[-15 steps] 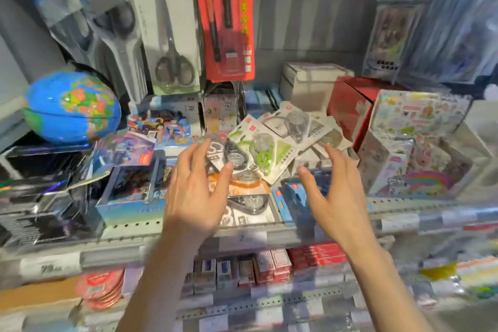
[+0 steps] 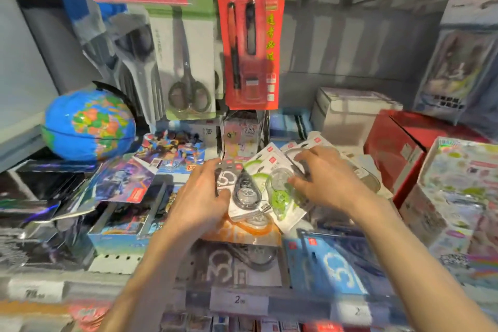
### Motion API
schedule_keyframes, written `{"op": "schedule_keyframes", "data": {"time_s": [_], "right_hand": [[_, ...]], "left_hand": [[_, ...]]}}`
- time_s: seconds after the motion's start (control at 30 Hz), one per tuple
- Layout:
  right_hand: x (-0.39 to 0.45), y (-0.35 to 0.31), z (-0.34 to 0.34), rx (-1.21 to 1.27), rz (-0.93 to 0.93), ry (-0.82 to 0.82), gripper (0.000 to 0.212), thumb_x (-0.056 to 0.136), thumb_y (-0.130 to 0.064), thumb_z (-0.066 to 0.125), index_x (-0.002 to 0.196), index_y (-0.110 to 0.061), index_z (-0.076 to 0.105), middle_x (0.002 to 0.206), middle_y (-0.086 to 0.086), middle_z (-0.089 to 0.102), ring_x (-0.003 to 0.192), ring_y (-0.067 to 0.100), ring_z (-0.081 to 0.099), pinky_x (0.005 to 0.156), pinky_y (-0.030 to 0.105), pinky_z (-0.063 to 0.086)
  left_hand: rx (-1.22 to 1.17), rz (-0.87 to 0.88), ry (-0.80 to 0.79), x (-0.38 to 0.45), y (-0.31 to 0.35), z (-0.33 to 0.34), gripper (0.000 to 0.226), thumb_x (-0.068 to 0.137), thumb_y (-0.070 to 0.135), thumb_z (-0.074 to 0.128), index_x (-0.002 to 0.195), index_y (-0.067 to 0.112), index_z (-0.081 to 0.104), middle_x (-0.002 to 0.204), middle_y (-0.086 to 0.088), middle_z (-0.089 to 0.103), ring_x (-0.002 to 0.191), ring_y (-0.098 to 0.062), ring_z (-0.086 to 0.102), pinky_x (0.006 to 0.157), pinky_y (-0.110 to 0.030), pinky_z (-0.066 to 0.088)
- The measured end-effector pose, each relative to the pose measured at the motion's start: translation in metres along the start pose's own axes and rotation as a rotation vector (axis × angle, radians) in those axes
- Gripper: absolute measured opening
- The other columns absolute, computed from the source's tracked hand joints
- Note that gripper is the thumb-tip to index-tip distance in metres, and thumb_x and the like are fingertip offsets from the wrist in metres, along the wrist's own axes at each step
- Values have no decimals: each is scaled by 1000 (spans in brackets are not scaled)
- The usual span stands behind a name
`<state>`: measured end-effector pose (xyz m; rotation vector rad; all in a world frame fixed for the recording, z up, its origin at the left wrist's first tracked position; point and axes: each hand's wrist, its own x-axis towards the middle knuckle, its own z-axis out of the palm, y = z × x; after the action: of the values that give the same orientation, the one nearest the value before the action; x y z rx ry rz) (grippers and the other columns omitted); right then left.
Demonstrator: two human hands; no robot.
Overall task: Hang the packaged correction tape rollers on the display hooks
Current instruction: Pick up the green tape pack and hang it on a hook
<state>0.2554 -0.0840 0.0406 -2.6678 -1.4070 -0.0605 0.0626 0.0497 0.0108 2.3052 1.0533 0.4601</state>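
Gathering step: my left hand (image 2: 200,198) pinches a black correction tape pack (image 2: 244,192), my right hand (image 2: 327,180) grips the green one (image 2: 281,196). Next I need a free hook.

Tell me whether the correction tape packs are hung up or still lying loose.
Lying loose: the correction tape packs sit heaped on the shelf, under both hands, not on hooks.

Stationery shop, retail shelving. Evidence: price label (image 2: 239,300) reading 2.00 on the shelf edge (image 2: 296,296), carded scissors (image 2: 189,67) and a red pen pack (image 2: 249,45) hanging from above (pen pack on a hook, top of frame). Globe (image 2: 89,125) at left, boxed goods (image 2: 398,148) at right, packaged correction tape rollers (image 2: 258,191) piled loose on the shelf.
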Motion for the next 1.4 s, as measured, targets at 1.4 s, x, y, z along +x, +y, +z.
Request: {"op": "schedule_keyframes", "data": {"time_s": [1.4], "right_hand": [[-74,46,-53,866,67,414,40,95,-29,63,122,-54,50,127,-29,56,111,-10,54,97,27,47]], "left_hand": [[-1094,153,-243,15,118,22,14,99,3,56,113,4,58,85,-13,79,69,-29,73,58,-31,61]]}}
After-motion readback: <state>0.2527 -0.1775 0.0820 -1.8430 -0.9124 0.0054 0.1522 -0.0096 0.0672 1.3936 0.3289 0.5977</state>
